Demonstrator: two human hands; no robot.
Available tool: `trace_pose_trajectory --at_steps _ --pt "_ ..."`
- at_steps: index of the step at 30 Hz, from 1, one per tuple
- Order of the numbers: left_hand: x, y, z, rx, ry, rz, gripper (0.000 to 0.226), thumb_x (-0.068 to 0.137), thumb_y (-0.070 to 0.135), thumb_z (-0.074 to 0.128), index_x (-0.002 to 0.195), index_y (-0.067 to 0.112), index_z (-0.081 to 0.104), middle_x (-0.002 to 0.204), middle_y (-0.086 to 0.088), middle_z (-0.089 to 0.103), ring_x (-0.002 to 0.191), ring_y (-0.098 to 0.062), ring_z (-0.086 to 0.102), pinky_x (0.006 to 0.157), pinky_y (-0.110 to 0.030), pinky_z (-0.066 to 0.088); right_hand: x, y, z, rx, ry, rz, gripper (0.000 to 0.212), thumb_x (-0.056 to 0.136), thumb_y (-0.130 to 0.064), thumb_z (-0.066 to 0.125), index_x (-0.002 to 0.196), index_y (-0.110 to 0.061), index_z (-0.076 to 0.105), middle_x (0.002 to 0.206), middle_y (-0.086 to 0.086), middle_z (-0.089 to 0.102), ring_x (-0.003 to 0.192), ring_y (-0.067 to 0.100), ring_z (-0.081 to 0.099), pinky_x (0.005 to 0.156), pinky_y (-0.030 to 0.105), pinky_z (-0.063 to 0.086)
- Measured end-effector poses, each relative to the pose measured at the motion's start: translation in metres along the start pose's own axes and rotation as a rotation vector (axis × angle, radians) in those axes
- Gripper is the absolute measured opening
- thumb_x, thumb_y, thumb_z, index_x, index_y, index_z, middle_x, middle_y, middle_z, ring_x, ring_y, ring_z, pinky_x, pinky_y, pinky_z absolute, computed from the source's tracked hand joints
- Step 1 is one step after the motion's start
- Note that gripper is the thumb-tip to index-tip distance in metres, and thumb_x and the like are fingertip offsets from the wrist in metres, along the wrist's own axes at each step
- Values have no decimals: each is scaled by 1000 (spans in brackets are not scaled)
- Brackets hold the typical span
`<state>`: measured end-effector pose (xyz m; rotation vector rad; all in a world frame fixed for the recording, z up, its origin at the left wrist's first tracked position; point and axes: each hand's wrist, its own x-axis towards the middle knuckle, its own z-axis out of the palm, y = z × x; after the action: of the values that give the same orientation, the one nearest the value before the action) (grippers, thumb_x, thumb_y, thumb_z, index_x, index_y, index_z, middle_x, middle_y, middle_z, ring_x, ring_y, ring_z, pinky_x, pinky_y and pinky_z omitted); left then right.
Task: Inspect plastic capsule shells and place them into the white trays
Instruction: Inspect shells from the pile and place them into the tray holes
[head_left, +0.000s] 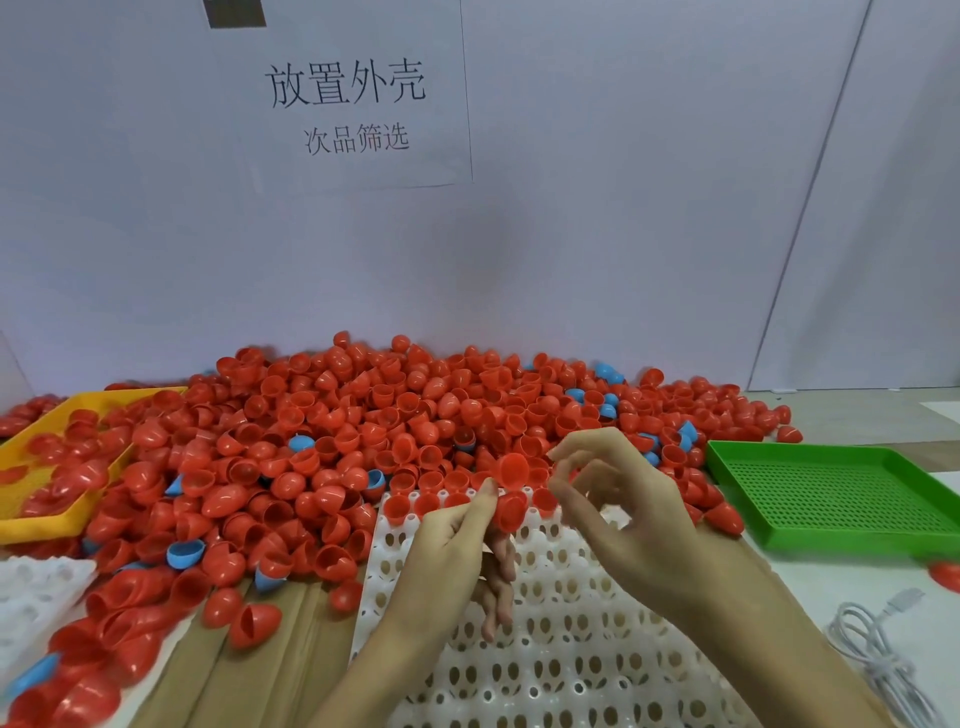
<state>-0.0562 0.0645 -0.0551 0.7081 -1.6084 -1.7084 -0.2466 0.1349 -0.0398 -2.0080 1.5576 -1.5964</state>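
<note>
Facing away: red shell's (512, 469) opening.

Head camera looks forward, down (close) at table (810, 577)

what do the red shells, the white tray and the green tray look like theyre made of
Red shells: thin glossy plastic, bright highlights on the domes. White tray: matte, slightly translucent moulded plastic, probably, with perforated cups. Green tray: rigid opaque plastic with a fine perforated floor.
</note>
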Motion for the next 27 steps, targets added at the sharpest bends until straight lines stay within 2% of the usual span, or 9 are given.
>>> trace_pose_trajectory --at_steps 3,5,7,11,14,18,20,22,27 --pt "1 -1 -1 0 -9 -20 63 106 52 47 62 8 53 68 -17 62 42 -28 58 35 -24 40 2 -3 -1 -289 -31 -261 35 102 -23 68 132 -40 60 143 -15 54 114 13 67 86 21 57" --pt "2 -1 -1 5 -21 -22 62 106 52 48 61 9 51 66 -17 62 41 -28 58 35 -24 40 2 -4 -1 -319 -116 -264 46 103 -23 67 144 -42 56 159 -16 43 137 9 55 106 25 51" --pt "2 -1 -1 25 -35 -12 62 104 53 49 59 11 48 65 -17 62 40 -28 58 35 -24 38 0 -2 2 -308 -191 -218 52 104 -16 66 147 -42 55 161 -19 42 146 7 46 113 33 49" --pt "0 0 0 67 -50 -4 68 106 57 40 54 14 47 64 -15 62 42 -25 56 38 -26 34 -2 2 2 -248 -187 -99 40 102 -14 68 136 -34 68 134 -23 64 123 4 64 96 26 57" --pt "-1 3 1 -3 -12 62 69 108 60 34 67 10 58 69 -14 64 47 -27 58 39 -26 40 -3 2 2 -135 -126 91 27 97 -42 70 123 -37 72 107 -20 74 99 9 73 80 28 61" --pt "-1 4 2 135 95 304 24 97 47 66 103 23 67 92 -3 68 70 -28 70 49 -34 55 -1 -2 1 70 -164 229 31 96 -58 64 105 -33 78 84 -7 77 71 12 73 63 19 54" --pt "-1 3 2 202 83 333 28 92 40 75 118 33 67 109 9 65 95 -21 73 65 -36 63 0 -4 1 148 -181 252 31 96 -58 64 102 -32 78 81 -1 76 67 13 70 61 21 53" --pt "0 1 2 258 42 335 31 93 36 79 121 38 68 120 11 64 111 -18 69 81 -32 62 0 -5 0 195 -213 280 27 99 -52 64 103 -30 79 80 3 74 67 15 68 64 24 54" --pt "0 2 -1 334 72 400 27 93 25 79 117 37 77 116 12 76 111 -10 71 91 -22 57 1 -7 -8 368 -311 390 33 111 -36 50 118 -21 78 98 10 76 86 23 70 77 33 57"
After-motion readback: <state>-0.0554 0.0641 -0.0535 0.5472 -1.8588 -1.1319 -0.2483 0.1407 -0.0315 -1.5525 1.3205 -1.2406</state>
